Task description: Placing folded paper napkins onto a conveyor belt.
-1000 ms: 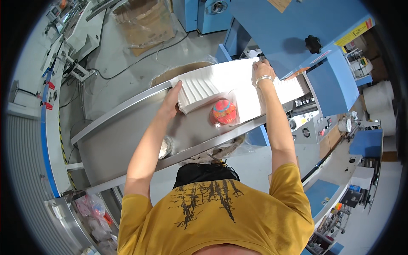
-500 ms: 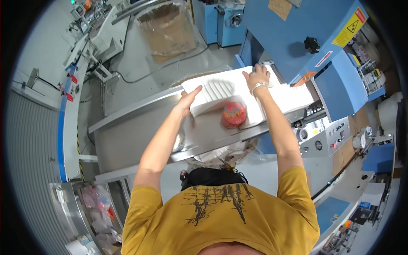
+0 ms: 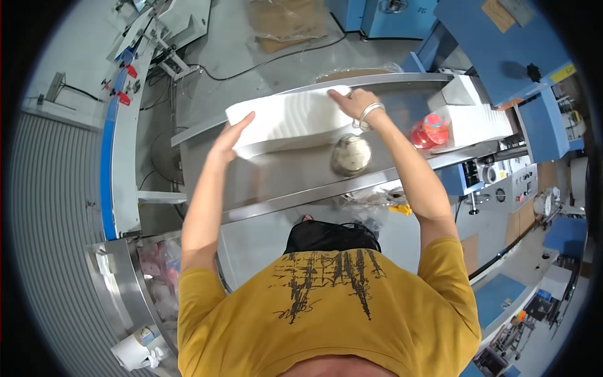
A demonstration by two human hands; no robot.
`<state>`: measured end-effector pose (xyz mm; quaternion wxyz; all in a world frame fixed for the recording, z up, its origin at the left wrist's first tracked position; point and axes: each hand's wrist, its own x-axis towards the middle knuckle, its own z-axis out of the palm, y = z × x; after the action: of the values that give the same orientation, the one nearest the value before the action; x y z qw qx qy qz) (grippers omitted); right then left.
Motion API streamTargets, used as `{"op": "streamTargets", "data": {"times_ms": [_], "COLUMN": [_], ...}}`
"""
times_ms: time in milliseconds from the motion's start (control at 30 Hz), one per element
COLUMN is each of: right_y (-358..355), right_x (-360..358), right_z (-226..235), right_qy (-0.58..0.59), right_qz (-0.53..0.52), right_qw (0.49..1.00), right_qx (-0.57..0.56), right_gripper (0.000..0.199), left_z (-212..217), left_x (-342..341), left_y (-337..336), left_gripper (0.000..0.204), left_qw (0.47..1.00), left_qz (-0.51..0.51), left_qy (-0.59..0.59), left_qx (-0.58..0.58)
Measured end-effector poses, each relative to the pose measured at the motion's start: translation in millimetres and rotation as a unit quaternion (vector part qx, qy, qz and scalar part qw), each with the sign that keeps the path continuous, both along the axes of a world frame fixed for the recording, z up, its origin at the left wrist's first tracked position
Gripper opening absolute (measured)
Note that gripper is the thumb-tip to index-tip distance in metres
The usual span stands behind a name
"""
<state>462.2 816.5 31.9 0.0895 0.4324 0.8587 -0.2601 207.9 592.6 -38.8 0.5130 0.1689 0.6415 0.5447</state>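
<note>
A long white stack of what look like thin sheets [image 3: 292, 119], its top rippled, spans the space between my hands over the metal trough [image 3: 282, 182]. My left hand [image 3: 229, 141] is closed on its left end, thumb on top and fingers mostly hidden behind the edge. At the right end my right hand [image 3: 357, 105], with bracelets on the wrist, grips it with the thumb on top. Just in front of that end sits a round silvery container [image 3: 352, 155]. Farther right stands a red jar-like container [image 3: 430, 132], beside another white stack [image 3: 477, 122].
A blue machine [image 3: 502, 56] rises at the far right end of the trough. Beyond the trough, a cardboard box lined with clear plastic [image 3: 286, 25] stands on the floor, with a black cable running nearby. A metal bin holding plastic bags [image 3: 157, 270] is at the lower left.
Both hands have carried a white stack leftward, away from the white stacks by the machine. The red container, formerly between my arms, now appears right of my right forearm; the view has shifted too.
</note>
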Motion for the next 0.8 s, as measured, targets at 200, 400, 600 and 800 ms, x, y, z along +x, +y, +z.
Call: {"op": "streamTargets", "data": {"times_ms": [200, 400, 600, 800], "right_y": [-67, -112, -117, -141], "right_x": [-63, -52, -48, -48], "right_z": [-79, -35, -64, -59], "right_qy": [0.187, 0.186, 0.279, 0.356], "right_qz": [-0.103, -0.05, -0.068, -0.016], "right_qw": [0.928, 0.928, 0.911, 0.867], "right_qx": [-0.305, -0.319, -0.295, -0.348], "right_gripper": [0.113, 0.127, 0.118, 0.091], "left_z": [39, -1, 36, 27], "left_x": [-46, -44, 16, 37], "left_y": [-110, -140, -112, -143], "left_gripper": [0.058, 0.103, 0.085, 0.069], "left_qw": [0.985, 0.996, 0.996, 0.989], "left_qz": [0.044, -0.004, 0.03, 0.124], "left_qy": [-0.167, -0.003, 0.06, 0.07], "left_qx": [-0.009, -0.088, -0.06, 0.037]}}
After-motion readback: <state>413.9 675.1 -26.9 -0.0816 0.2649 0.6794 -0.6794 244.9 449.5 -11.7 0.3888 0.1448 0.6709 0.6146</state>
